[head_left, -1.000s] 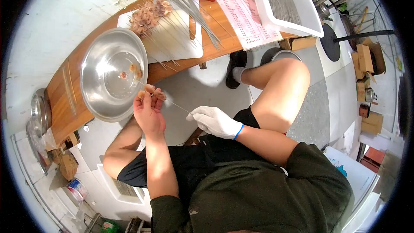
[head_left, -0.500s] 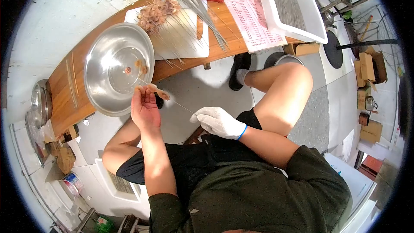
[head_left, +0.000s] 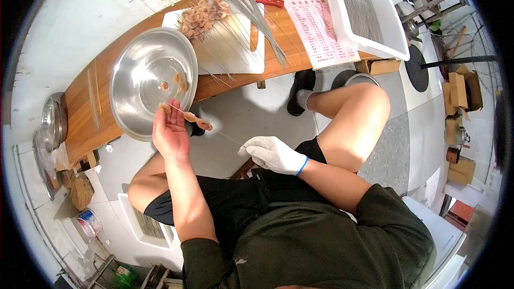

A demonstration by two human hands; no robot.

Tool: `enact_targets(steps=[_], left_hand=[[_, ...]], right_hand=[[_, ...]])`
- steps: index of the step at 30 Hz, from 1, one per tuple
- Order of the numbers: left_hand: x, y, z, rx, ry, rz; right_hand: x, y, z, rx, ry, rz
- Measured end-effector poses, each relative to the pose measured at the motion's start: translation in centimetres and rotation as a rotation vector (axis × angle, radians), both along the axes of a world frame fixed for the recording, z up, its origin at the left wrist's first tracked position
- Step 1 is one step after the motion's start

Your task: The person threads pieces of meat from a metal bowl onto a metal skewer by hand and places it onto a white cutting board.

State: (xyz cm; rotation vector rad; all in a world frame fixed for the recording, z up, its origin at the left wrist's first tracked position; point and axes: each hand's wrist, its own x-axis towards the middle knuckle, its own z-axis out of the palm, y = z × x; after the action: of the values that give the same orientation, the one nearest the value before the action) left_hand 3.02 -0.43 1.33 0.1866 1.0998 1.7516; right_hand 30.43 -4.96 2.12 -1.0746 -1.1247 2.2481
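My right hand [head_left: 273,153], in a white knit glove with a blue cuff, is closed around the near end of a thin metal skewer [head_left: 229,138]. Pale pinkish meat [head_left: 198,121] is threaded partway along it. Palm up, my bare left hand [head_left: 172,131] is by the skewer's far end, with a small piece of meat [head_left: 164,108] at its thumb and fingertips. Just beyond is a steel bowl [head_left: 128,85], with a few meat pieces [head_left: 181,83] inside. Filled skewers with a heap of meat [head_left: 203,18] lie on a white cutting board [head_left: 251,64].
Bare skewers [head_left: 259,24] and a red-handled knife [head_left: 270,2] lie on the wooden table [head_left: 80,112], beside a printed sheet [head_left: 316,32]. A white bin [head_left: 394,43] of skewers stands at the right. My knees flank the space below the table edge.
My left hand has moved left, away from the threaded meat and towards the skewer's far end. My gloved right hand stays nearly still. The whole view has shifted slightly.
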Motion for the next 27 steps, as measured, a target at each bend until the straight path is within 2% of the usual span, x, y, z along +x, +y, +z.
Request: enact_targets(steps=[16,27], left_hand=[[-0.1,0.2,2.1,0.006,0.057,0.028],[-1.6,-0.2,1.7,0.066,0.045,-0.025]], right_hand=[[0.1,-0.1,0.3,0.038,-0.024,0.042],[0.0,-0.3,0.5,0.064,-0.051,0.053]])
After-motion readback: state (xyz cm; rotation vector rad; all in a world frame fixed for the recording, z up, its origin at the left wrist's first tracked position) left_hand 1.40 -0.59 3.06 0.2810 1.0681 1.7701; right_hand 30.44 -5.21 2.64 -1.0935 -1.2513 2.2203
